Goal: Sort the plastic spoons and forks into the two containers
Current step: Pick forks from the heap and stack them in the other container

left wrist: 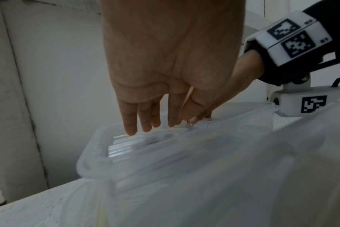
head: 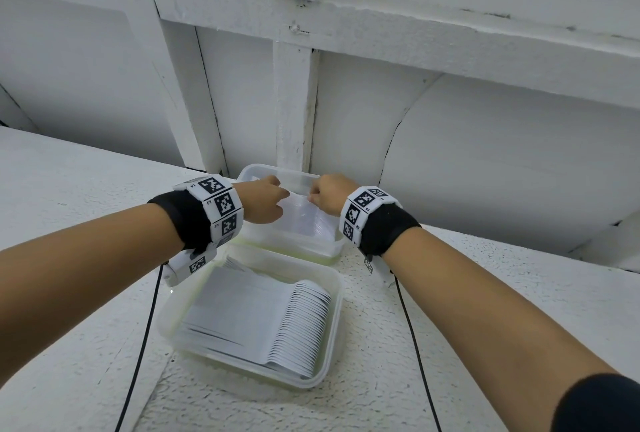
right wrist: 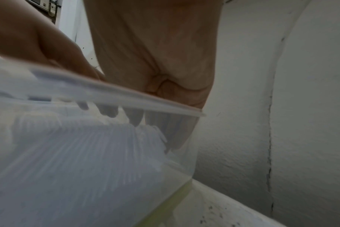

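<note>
Both hands were in the far translucent rectangular plastic container [head: 249, 171]. My left hand [head: 265, 199] had fingers [left wrist: 129, 122] straight and together, tips touching the row of clear plastic forks [head: 308, 218]. Right hand [head: 329, 194] fingers reached down onto the same forks; grip unclear. White plastic spoons [head: 304, 324] sat stacked in the near translucent container [head: 332, 345].

Both hands [head: 301, 197] reach into the far container [head: 294, 244].

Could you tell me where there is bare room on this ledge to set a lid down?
The ledge lies bare right of the near box, beyond the right forearm, and left of it, past the left arm. It is crowded at the far box by the wall, where the left hand and right hand reach in.
</note>
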